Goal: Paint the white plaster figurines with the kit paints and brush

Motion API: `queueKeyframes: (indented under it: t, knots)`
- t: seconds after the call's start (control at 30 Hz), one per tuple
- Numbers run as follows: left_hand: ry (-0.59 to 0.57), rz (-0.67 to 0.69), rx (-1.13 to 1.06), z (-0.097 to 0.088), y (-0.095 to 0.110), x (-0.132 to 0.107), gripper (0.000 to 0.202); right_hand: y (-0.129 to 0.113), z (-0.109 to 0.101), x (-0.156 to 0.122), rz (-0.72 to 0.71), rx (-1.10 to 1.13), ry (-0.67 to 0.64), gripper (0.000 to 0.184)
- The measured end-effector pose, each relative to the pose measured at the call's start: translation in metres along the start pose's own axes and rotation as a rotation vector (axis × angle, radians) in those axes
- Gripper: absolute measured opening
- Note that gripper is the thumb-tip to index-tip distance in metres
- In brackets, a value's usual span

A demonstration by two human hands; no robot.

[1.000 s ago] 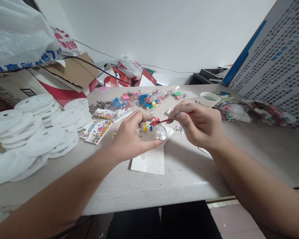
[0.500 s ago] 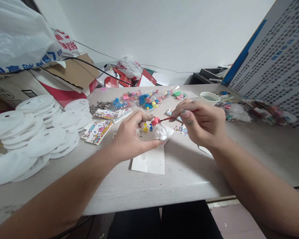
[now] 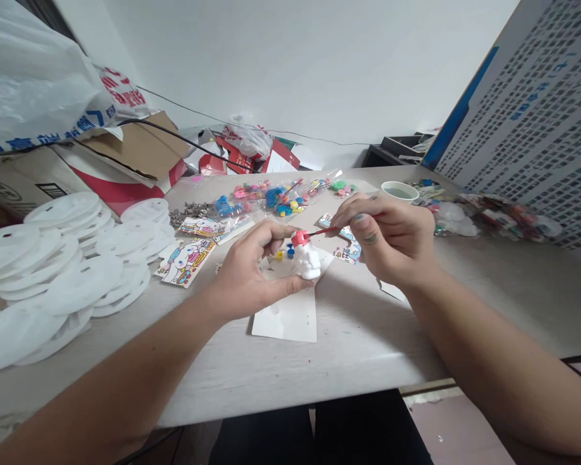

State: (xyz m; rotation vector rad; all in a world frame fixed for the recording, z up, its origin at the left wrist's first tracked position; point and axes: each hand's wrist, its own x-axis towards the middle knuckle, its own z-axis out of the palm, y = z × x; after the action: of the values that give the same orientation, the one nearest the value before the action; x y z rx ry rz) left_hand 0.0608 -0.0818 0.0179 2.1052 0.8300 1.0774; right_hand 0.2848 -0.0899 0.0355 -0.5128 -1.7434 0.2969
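Between the thumb and fingers of my left hand (image 3: pixel 256 271) is a small white figurine (image 3: pixel 308 261) with a red-painted top, held upright above the table. My right hand (image 3: pixel 387 236) pinches a thin red paintbrush (image 3: pixel 325 230), its tip touching or very close to the red part; I cannot tell which. Under the figurine lies a white sheet of paper (image 3: pixel 290 323). Small yellow and blue paint pots (image 3: pixel 290 250) sit just behind my left fingers.
White plastic discs (image 3: pixel 82 284) are piled at the left, beside cartoon cards (image 3: pixel 188 261). Clear bags of coloured paint pots (image 3: pixel 281 200) lie at the back. A cup of water (image 3: pixel 399 191) stands behind my right hand. A large printed board (image 3: pixel 523 123) leans at the right.
The figurine has turned a little in my left hand and looks more upright. The brush stays at its red top. The whole view has shifted slightly.
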Motion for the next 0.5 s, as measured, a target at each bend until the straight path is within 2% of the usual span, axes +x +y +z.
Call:
queueKeyframes:
  t: [0.17,0.3,0.5]
  knots:
    - [0.015,0.018,-0.063,-0.0003,-0.003,0.0006,0.049,0.0006,-0.0013,0.0,0.019,0.01,0.007,0.016]
    - [-0.015,0.009,-0.12,-0.0013,-0.0033,0.0015,0.05,-0.0015,-0.0001,0.0005,0.019,0.007,0.05,0.018]
    - [-0.047,0.032,-0.228,-0.0023,-0.0007,0.0018,0.055,-0.0017,0.0001,0.0007,-0.002,0.03,0.029,0.015]
